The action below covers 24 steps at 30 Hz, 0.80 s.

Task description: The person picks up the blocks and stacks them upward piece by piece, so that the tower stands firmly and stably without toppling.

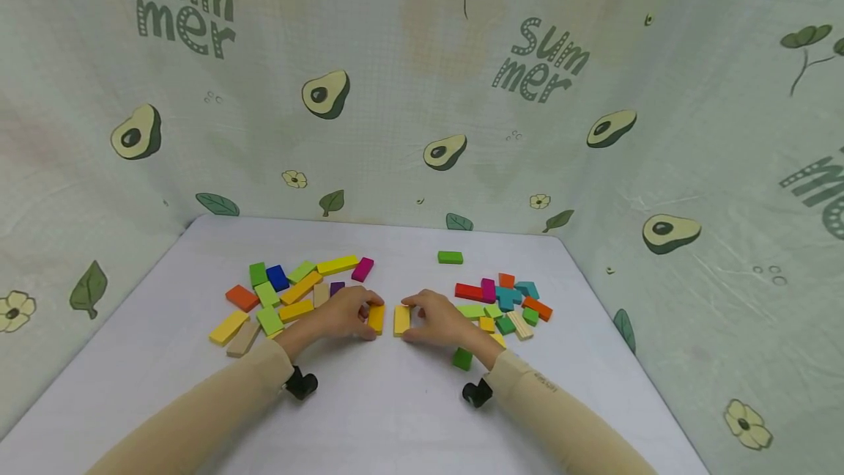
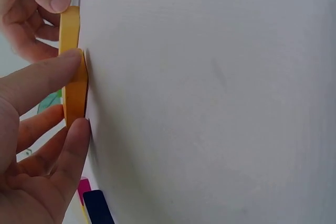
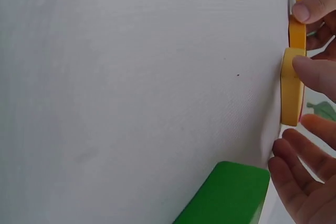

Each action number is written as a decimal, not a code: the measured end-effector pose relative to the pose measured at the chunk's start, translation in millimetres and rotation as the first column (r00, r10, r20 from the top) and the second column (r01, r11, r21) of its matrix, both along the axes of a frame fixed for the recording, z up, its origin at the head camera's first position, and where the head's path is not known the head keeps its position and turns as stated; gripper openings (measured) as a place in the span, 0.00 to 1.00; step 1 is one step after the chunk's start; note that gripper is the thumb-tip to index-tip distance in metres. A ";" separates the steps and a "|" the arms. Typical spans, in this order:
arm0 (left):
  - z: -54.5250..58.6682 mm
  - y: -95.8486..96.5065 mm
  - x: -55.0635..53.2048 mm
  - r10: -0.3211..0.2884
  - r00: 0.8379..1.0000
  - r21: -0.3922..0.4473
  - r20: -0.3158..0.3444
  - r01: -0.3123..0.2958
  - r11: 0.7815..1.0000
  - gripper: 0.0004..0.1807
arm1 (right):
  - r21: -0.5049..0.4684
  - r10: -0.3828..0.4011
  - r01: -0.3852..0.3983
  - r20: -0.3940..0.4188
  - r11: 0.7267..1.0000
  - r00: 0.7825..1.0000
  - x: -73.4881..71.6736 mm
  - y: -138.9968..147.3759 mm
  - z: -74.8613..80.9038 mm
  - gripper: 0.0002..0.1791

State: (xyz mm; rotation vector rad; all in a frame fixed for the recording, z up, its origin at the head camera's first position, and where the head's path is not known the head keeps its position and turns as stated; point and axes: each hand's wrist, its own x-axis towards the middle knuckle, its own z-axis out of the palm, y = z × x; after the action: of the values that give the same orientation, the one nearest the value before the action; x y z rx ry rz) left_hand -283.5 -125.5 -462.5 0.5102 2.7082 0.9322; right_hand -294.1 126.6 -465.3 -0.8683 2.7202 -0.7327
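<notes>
Near the centre of the frame, the left hand [image 1: 346,312] pinches an orange block [image 1: 376,319] and the right hand [image 1: 443,319] pinches a yellow block [image 1: 402,321], each between thumb and fingers, with a narrow gap between the blocks. If they met hard, either could twist loose, as the fingers seem to grip only the ends. Right of centre, the green block [image 1: 463,358] lies close by the right wrist, where a sideways sweep could shove it along the bench [image 1: 395,416]. The purple block [image 1: 337,287], just beyond the left knuckles, risks a nudge.
</notes>
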 end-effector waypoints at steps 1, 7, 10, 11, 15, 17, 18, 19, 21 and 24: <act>0.0 0.2 0.0 0.002 1.000 -0.003 0.000 -0.002 1.000 0.32 | -0.006 0.003 -0.003 -0.001 1.000 1.000 0.1 0.6 0.3 0.33; -0.2 1.1 0.8 0.005 1.000 -0.012 -0.015 -0.005 1.000 0.32 | -0.032 0.015 -0.015 0.003 0.999 1.000 0.6 -2.9 0.9 0.30; -0.9 1.6 1.3 0.002 1.000 -0.013 -0.019 -0.003 1.000 0.31 | -0.029 0.006 -0.006 0.006 1.000 1.000 1.2 -7.8 0.2 0.31; -1.2 1.6 1.4 0.003 1.000 -0.013 -0.019 -0.003 1.000 0.31 | -0.028 0.006 -0.006 0.001 1.000 1.000 1.1 -9.4 -0.4 0.31; -1.1 1.7 2.4 0.005 1.000 -0.002 -0.020 -0.005 1.000 0.30 | -0.036 0.004 -0.004 -0.005 0.999 1.000 1.7 -15.2 -0.7 0.31; -0.9 1.6 2.5 0.004 1.000 0.001 -0.022 -0.004 1.000 0.30 | -0.040 0.004 -0.005 -0.010 0.999 1.000 1.8 -17.3 -1.0 0.31; -0.6 1.3 2.7 0.002 1.000 0.002 -0.026 -0.002 1.000 0.30 | -0.041 0.004 -0.005 -0.012 0.999 1.000 2.0 -18.2 -1.1 0.31; -0.7 1.1 2.6 0.001 1.000 0.000 -0.028 -0.001 1.000 0.30 | -0.040 0.002 -0.003 -0.016 0.999 1.000 1.9 -19.0 -1.5 0.30; -0.9 0.7 2.3 -0.001 0.999 -0.005 -0.036 0.001 1.000 0.30 | -0.039 0.004 -0.005 -0.027 0.999 1.000 1.0 -20.5 -2.6 0.31; -1.4 0.3 2.0 -0.009 0.998 -0.014 -0.055 0.008 1.000 0.30 | -0.037 0.003 -0.004 -0.038 0.999 0.999 -0.8 -22.2 -4.0 0.30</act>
State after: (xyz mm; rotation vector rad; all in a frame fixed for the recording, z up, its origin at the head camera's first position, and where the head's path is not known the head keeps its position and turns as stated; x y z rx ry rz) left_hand -281.5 -125.2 -464.0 0.5518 2.7572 0.9100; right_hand -294.9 104.3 -469.3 -0.9038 2.7456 -0.7760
